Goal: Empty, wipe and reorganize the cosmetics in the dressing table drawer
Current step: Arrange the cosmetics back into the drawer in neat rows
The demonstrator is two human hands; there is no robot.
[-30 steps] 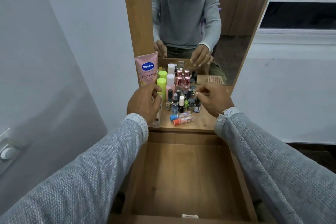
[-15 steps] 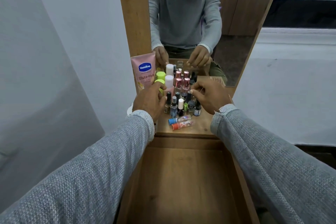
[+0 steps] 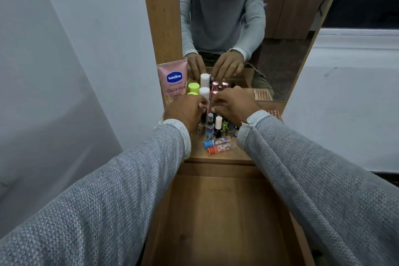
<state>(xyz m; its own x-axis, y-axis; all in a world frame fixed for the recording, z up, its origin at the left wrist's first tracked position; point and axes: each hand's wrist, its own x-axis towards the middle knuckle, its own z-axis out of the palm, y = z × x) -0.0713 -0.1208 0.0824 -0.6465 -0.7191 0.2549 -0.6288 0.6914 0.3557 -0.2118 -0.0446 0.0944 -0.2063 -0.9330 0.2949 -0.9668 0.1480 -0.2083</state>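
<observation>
On the dressing table top, right up against the mirror (image 3: 237,17), both my hands are in among the cosmetics cluster (image 3: 212,119) — that's where everything sits now, while the open drawer (image 3: 220,211) below me shows bare wood grain. My left hand (image 3: 185,112) has its fingers curled in around something at the left edge of the bunch, a dark little bottle I think, though my knuckles hide exactly what's pinched. My right hand (image 3: 234,107) is curled over the tops on the right side; whether it's actually gripping one I cannot tell.

These should be light but fiddly: small glass polish bottles, smooth and slick, narrow bases, packed touching each other — knock one and its neighbours may go. I'd take each by the cap or just under it. The pink lotion tube (image 3: 173,81) at far left is soft plastic, squeezable, best held mid-body. Two lip balm sticks (image 3: 219,146) lie flat nearest me, round and likely to roll. A lime-green cap (image 3: 193,88) and a white cap (image 3: 204,92) stand taller at the back.
</observation>
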